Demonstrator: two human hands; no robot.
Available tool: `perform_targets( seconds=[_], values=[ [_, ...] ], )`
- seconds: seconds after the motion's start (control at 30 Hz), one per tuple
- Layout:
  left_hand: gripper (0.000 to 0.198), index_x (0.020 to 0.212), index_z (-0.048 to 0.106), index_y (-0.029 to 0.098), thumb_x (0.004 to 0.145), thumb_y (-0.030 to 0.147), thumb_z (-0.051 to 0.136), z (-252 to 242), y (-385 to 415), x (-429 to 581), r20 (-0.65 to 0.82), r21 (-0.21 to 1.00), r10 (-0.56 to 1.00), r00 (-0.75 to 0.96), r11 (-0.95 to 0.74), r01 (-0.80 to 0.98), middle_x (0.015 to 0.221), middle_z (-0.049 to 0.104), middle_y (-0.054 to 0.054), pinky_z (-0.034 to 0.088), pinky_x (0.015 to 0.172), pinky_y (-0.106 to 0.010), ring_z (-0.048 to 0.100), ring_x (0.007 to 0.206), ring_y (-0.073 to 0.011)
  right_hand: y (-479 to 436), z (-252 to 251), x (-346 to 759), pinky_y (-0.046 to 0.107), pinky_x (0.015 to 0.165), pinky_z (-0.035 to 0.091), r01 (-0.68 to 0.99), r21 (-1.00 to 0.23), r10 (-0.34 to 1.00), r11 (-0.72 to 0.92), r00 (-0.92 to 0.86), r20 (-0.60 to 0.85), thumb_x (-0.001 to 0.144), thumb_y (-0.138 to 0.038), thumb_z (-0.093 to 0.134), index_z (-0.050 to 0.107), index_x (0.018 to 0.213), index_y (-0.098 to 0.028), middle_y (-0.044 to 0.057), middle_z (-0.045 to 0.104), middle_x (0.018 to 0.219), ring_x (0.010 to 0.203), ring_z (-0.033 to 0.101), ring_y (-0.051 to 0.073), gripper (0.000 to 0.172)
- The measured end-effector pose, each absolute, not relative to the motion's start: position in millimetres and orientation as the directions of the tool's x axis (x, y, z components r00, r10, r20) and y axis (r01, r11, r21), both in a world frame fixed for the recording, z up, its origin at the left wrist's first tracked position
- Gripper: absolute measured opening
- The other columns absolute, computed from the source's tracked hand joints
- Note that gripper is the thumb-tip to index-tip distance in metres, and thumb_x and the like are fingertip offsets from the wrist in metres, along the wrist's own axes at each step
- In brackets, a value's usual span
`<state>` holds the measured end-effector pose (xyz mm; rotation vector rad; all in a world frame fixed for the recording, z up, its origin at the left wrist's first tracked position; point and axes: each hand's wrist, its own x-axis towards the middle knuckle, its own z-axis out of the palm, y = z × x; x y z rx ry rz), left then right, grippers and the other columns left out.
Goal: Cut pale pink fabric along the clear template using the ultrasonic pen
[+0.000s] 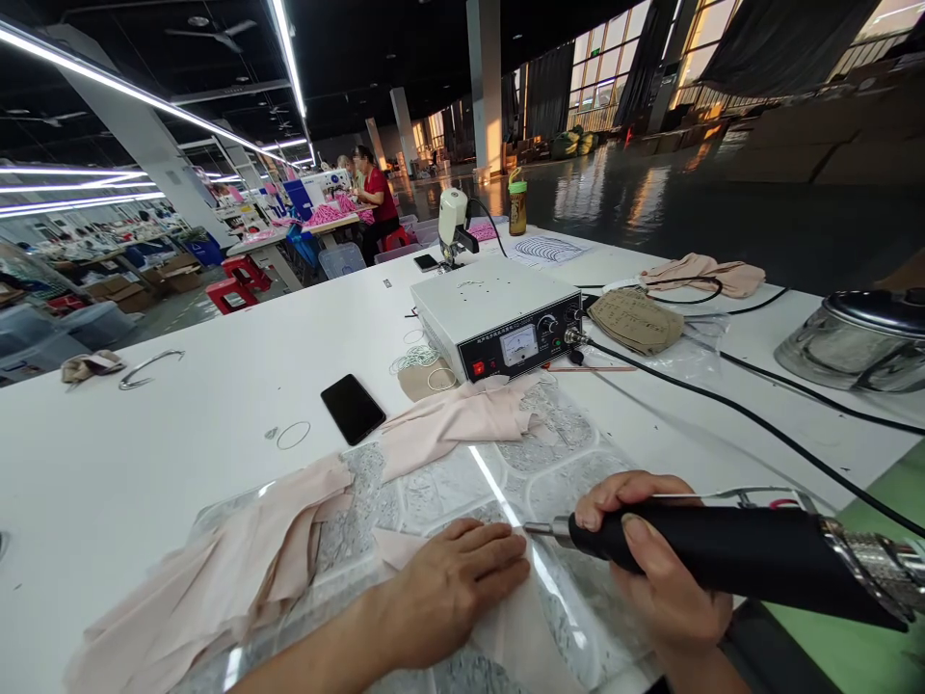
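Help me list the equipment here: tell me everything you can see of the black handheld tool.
The tool has a thick black body, plastic-looking, with a narrow silver tip and shiny metal fittings at the rear. The right hand grips it near the front, thumb against its side. It is held with the tip pointing left, close beside the left hand; whether it touches the pink cloth is unclear.

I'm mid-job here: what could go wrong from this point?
The slim silver metal tip of the thick black cylindrical tool in the right hand appears right beside the left hand; a slip might strike it.

The thin pale-pink fabric under the left hand lies on a glossy grey-patterned surface, so it could slide.
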<state>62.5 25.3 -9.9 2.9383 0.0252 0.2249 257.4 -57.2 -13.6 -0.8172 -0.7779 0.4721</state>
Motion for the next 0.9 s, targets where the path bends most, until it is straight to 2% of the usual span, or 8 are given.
perform_targets(
  seconds=[0.17,0.53,0.9],
  values=[
    [0.035,0.13,0.055,0.01,0.102,0.013,0.034,-12.7,25.4,61.4,0.145,0.193,0.039,0.989,-0.981,0.01,0.135,0.059,-0.013,0.045,0.102,-0.038,0.055,0.126,-0.0251,-57.1,-16.2,258.1,0.033,0.058,0.054,-0.048,-0.796,0.659,0.603,0.594,0.462,0.087,-0.025,0.063,0.058,0.085,-0.023,-0.001,0.057,0.073,0.06,0.06,0.015,0.006],
    [0.036,0.131,0.054,0.01,0.102,0.013,0.033,-10.4,26.3,62.1,0.147,0.19,0.028,0.989,-0.982,-0.001,0.135,0.059,-0.013,0.044,0.103,-0.038,0.053,0.127,-0.0245,-63.1,-15.9,261.5,0.032,0.056,0.053,-0.126,-0.778,0.655,0.615,0.631,0.416,0.086,-0.027,0.062,0.057,0.089,-0.024,-0.002,0.055,0.075,0.058,0.057,0.013,0.007],
    [0.032,0.128,0.057,0.012,0.102,0.012,0.038,-10.6,27.4,62.2,0.138,0.165,0.025,0.99,-0.986,0.002,0.138,0.058,-0.011,0.04,0.107,-0.039,0.05,0.13,-0.0245,-59.4,-25.1,261.7,0.034,0.062,0.052,-0.119,-0.795,0.675,0.594,0.612,0.412,0.089,-0.027,0.059,0.055,0.093,-0.024,-0.001,0.057,0.078,0.063,0.059,0.015,0.006]
  ],
)
